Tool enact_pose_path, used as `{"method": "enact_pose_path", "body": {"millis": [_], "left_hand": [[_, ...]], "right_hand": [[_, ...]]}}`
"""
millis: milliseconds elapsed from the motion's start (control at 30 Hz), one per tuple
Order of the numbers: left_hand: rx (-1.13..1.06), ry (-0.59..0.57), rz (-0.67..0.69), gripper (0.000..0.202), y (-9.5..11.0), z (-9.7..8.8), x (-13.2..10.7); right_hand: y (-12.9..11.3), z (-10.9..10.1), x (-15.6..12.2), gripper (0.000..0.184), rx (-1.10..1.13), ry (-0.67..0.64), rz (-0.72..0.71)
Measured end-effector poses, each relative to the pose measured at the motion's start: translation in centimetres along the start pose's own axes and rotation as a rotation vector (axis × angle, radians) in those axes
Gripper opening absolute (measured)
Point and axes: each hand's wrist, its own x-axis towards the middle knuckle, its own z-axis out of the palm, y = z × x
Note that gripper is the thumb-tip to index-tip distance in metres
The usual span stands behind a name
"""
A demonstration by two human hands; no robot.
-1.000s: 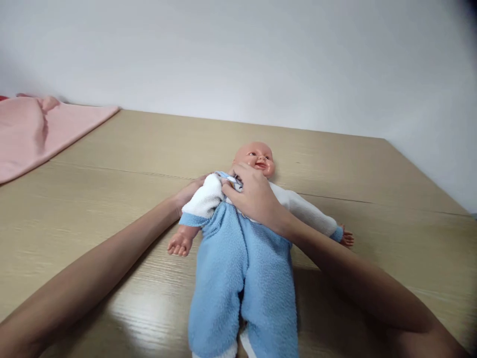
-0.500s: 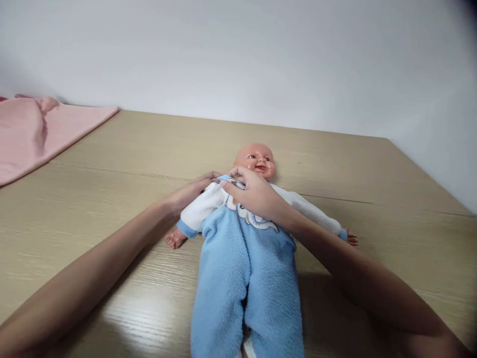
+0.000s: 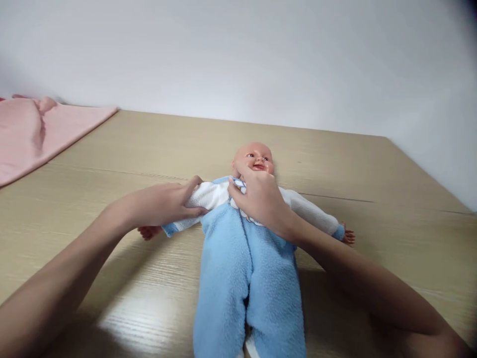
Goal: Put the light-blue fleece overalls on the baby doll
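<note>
A baby doll (image 3: 249, 154) lies on its back on the table, arms spread. It wears a fleece romper (image 3: 223, 258) with blue legs, white sleeves and a picture on the chest. My left hand (image 3: 171, 201) is wrapped round the white sleeve (image 3: 210, 195) at the doll's upper arm, thumb and fingers on either side. At the neckline, my right hand (image 3: 261, 196) pinches the blue-edged collar (image 3: 238, 183) just below the doll's chin. It covers much of the chest picture.
A pink cloth (image 3: 74, 124) lies folded at the far left of the wooden table (image 3: 335, 159). A pale wall (image 3: 238, 59) rises behind the table. The doll's other arm (image 3: 316, 211) stretches out to the right.
My left hand has moved from the collar down to the left sleeve, and that doll arm now reaches further out. My right hand stays at the neckline, shifted slightly.
</note>
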Motion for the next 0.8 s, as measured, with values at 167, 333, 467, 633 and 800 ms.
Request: {"method": "enact_pose_path", "body": {"millis": [167, 333, 467, 633, 800], "left_hand": [[0.082, -0.007, 0.018, 0.027, -0.6, -0.2, -0.3], [0.119, -0.078, -0.124, 0.060, -1.6, 0.2, 1.3], [0.200, -0.101, -0.118, 0.076, -1.9, 0.3, 1.9], [0.242, -0.151, -0.098, 0.087, -1.9, 0.3, 2.6], [0.224, -0.131, -0.063, 0.082, -1.9, 0.1, 3.0]], "right_hand": [[0.1, -0.9, -0.1, 0.012, -0.267, -0.078, 0.007], [0.5, -1.9, 0.3, 0.007, -0.224, -0.136, 0.025], [1.1, -3.2, 0.6, 0.035, -0.025, -0.268, 0.072], [3.3, -6.2, -2.2, 0.044, 0.193, -0.396, 0.198], [7.0, -8.6, -7.8, 0.050, 0.281, -0.538, 0.242]]}}
